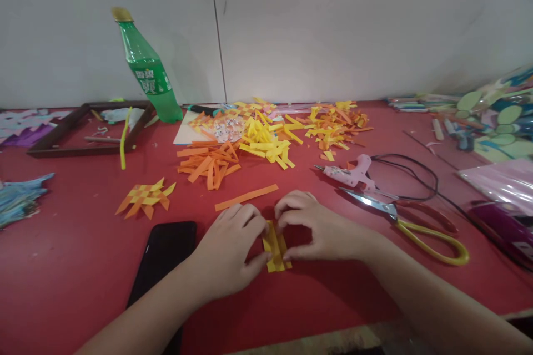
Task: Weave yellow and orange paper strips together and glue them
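Observation:
Yellow paper strips (pixel 275 249) lie side by side on the red table between my two hands. My left hand (pixel 237 247) touches their left edge, fingers bent and thumb near the lower part. From the other side, my right hand (pixel 310 227) curves over their right edge with fingertips and thumb on the paper. Just beyond my hands lies a single orange paper strip (pixel 246 197). A woven orange and yellow paper piece (pixel 146 198) rests to the left. Loose orange strips (pixel 210 163) and yellow strips (pixel 268 141) are heaped farther back.
A black phone (pixel 169 252) lies by my left forearm. Right of my hands are open scissors (pixel 395 213) and a pink glue gun (pixel 353 172) with its cord. A green bottle (pixel 152 75) stands behind, near a brown frame (pixel 83 150). A wall closes off the back.

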### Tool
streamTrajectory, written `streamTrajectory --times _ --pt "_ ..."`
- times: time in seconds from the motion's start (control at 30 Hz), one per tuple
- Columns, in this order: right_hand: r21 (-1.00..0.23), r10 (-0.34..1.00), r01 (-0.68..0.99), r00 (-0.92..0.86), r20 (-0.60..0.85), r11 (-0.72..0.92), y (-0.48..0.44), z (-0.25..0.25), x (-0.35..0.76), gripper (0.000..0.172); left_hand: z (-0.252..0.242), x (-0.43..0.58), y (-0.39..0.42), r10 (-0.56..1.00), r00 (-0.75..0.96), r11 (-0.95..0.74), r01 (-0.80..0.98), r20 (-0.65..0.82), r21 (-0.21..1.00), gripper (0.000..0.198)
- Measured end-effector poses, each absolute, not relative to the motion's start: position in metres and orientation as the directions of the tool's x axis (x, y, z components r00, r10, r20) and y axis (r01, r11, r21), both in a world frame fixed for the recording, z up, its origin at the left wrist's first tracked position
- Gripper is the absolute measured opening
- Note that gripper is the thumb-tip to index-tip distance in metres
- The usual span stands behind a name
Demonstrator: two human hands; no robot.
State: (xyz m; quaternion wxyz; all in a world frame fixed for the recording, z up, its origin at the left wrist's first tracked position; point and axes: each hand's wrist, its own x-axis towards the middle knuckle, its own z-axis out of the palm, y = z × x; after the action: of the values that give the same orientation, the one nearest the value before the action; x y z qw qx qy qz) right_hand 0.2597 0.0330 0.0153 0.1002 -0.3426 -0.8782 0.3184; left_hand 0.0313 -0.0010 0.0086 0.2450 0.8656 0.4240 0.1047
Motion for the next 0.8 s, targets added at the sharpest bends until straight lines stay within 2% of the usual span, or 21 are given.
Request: streamTrajectory --times 0.1,0.3,0.53,0.67,0.8 --pt "-0.62 0.672 0.55 -0.739 -0.048 0.56 0.0336 0.0121 0.2579 0.03 0.0083 0.0322 -0.0004 0.785 0.619 -0.521 0.681 -0.024 0.514 0.014" --pt "-0.645 0.678 0.518 -0.735 0.0 0.562 0.0349 0.0086 0.2579 0.011 0.0064 0.0313 0.0012 0.784 0.62 -0.516 0.659 -0.008 0.547 0.008" --pt "-0.676 0.707 0.498 -0.706 0.047 0.543 0.0346 0.0097 0.2571 0.011 0.005 0.0302 0.0063 0.8 0.598 -0.492 0.619 0.038 0.613 0.005" --pt "-0.738 0.731 0.427 -0.67 0.129 0.522 0.0338 0.0115 0.2566 0.013 0.0077 0.0272 0.0057 0.864 0.496 -0.405 0.584 0.086 0.703 0.012" --pt "-0.805 0.685 0.267 -0.694 0.221 0.53 0.0289 0.0153 0.2553 0.01 0.0127 0.0248 0.0037 0.892 0.451 -0.232 0.503 -0.024 0.833 0.024"
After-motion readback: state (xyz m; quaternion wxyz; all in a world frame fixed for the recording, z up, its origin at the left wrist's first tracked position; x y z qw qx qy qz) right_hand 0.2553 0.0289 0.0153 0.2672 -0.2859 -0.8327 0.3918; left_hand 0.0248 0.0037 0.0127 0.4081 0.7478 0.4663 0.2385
